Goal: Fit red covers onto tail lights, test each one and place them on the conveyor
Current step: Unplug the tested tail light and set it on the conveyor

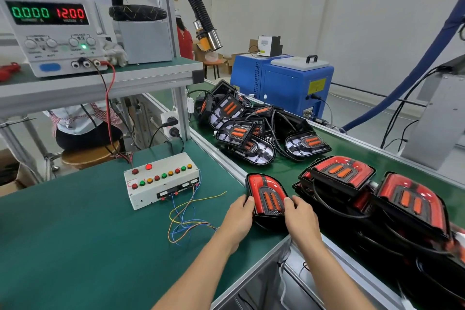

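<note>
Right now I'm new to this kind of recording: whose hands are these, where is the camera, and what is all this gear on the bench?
There is one picture, from a camera worn on a person's head, looking down at their bare hands; no robot is involved. The left hand and right hand grip a red-covered tail light by its sides, at the edge of the green conveyor. Farther along the belt lies a pile of tail lights without covers; to the right are more covered ones. On the green bench sits a white button box with loose coloured wires. The shelf above holds a power supply reading 0.000 and 12.00.
</note>
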Demonstrator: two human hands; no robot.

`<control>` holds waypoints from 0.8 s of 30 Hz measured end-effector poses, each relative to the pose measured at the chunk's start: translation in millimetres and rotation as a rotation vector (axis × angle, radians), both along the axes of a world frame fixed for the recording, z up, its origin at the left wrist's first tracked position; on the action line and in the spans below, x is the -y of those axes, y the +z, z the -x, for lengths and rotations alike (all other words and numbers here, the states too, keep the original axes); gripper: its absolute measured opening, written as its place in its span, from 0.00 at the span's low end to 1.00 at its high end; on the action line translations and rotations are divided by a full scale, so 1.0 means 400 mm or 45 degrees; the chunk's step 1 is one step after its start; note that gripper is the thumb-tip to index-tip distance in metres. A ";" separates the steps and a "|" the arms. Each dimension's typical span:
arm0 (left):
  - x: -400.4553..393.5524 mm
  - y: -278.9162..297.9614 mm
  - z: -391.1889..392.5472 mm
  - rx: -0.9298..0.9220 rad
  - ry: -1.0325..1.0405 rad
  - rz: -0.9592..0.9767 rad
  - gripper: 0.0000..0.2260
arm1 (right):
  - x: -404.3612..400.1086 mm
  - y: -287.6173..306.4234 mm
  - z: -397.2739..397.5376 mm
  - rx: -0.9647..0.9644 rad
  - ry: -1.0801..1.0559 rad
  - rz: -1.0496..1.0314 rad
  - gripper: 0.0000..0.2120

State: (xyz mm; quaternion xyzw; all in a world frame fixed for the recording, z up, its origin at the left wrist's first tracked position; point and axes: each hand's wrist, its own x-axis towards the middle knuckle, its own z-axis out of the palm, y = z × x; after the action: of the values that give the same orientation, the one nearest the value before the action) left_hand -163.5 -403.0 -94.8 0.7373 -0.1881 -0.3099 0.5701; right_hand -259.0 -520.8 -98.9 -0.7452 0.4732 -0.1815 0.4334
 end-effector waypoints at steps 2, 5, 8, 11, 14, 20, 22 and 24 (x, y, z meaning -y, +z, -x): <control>-0.010 0.006 0.005 0.048 -0.002 -0.018 0.15 | -0.008 0.003 0.009 0.018 0.003 0.032 0.25; -0.033 0.018 0.015 0.134 -0.013 -0.086 0.22 | -0.048 0.010 0.028 0.079 -0.007 0.217 0.25; -0.073 0.028 0.015 0.231 0.032 -0.077 0.24 | -0.132 0.024 0.045 0.281 -0.036 0.494 0.20; -0.137 0.043 0.014 0.345 0.090 0.012 0.21 | -0.220 0.042 0.041 0.493 -0.052 0.811 0.19; -0.234 0.074 0.016 0.401 0.133 0.151 0.11 | -0.306 0.076 0.018 0.731 0.121 0.672 0.13; -0.496 0.093 -0.017 0.505 0.461 0.126 0.13 | -0.535 0.065 -0.096 0.748 0.717 0.216 0.10; -0.588 0.080 -0.044 0.481 0.624 0.071 0.13 | -0.616 0.042 -0.148 0.644 0.875 0.053 0.10; -0.660 0.071 -0.071 0.414 0.779 0.021 0.13 | -0.677 0.018 -0.191 0.532 0.980 -0.022 0.07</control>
State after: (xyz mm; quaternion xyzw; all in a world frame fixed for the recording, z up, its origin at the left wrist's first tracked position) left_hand -135.1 -139.2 -66.6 0.7945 -0.0491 -0.0015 0.6053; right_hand -182.4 -249.8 -91.7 -0.8109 0.0647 -0.1497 0.5620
